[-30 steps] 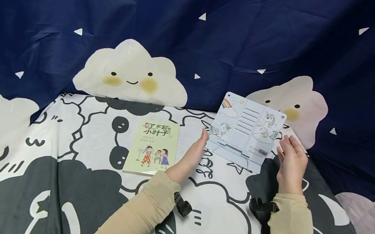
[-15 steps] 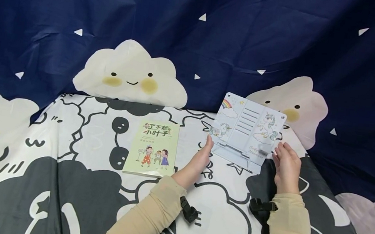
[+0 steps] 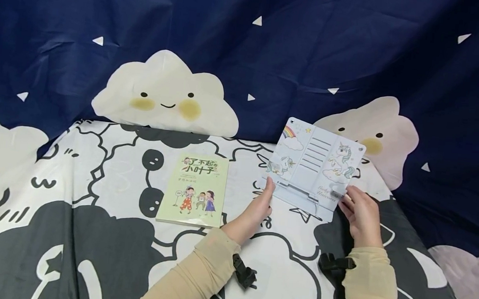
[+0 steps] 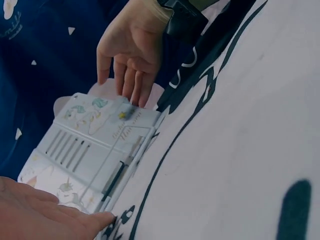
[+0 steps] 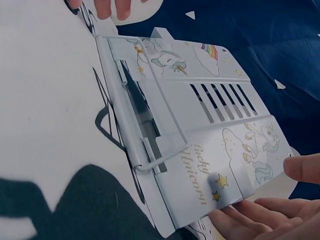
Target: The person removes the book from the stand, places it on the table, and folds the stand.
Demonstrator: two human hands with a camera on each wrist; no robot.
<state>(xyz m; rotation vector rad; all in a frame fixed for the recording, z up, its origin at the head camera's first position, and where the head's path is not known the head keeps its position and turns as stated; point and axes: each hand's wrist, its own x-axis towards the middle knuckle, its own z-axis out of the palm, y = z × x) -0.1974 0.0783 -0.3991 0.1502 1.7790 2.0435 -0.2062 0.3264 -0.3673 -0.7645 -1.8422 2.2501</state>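
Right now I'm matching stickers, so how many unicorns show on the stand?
2. On the white stand, the left unicorn is below the rainbow; the right unicorn is on the opposite panel. The back is hidden.

One book, one stand, one left hand, one right hand, two sleeves, two straps, two printed unicorns

Visible at centre: pale stand, tilted, with unicorn print, slots and wire frame. At lower edge of stand: right hand, thumb apart from fingers. At upper left: left hand, fingertips only. Behind: dark blue backdrop.
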